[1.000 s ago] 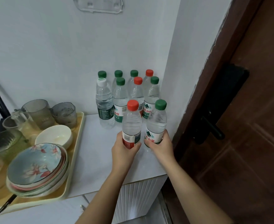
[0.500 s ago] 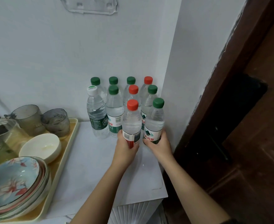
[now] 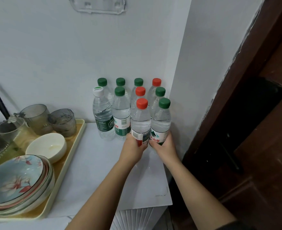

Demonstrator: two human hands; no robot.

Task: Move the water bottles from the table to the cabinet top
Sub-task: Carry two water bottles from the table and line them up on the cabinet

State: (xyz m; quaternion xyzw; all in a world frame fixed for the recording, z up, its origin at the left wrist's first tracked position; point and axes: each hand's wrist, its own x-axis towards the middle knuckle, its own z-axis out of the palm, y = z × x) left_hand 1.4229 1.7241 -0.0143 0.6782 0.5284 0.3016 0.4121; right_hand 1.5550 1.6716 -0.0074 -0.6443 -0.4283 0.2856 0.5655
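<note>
Several clear water bottles with green, red and white caps stand grouped in the back corner of the white cabinet top point(image 3: 93, 163). My left hand point(image 3: 133, 148) grips the lower part of a red-capped bottle point(image 3: 141, 122). My right hand point(image 3: 164, 146) grips the base of a green-capped bottle point(image 3: 161, 120) beside it. Both bottles stand upright at the front of the group, touching each other, close against the row behind. A white-capped bottle point(image 3: 102, 115) stands at the group's left.
A cream tray point(image 3: 70, 163) on the left holds stacked flowered plates point(image 3: 15, 185), a white bowl point(image 3: 45, 146) and grey glass cups point(image 3: 62, 120). A white wall corner stands right of the bottles; a dark wooden door point(image 3: 253, 130) fills the right side.
Both hands have pushed the two front bottles back toward the wall, up against the other bottles. The view has shifted slightly.
</note>
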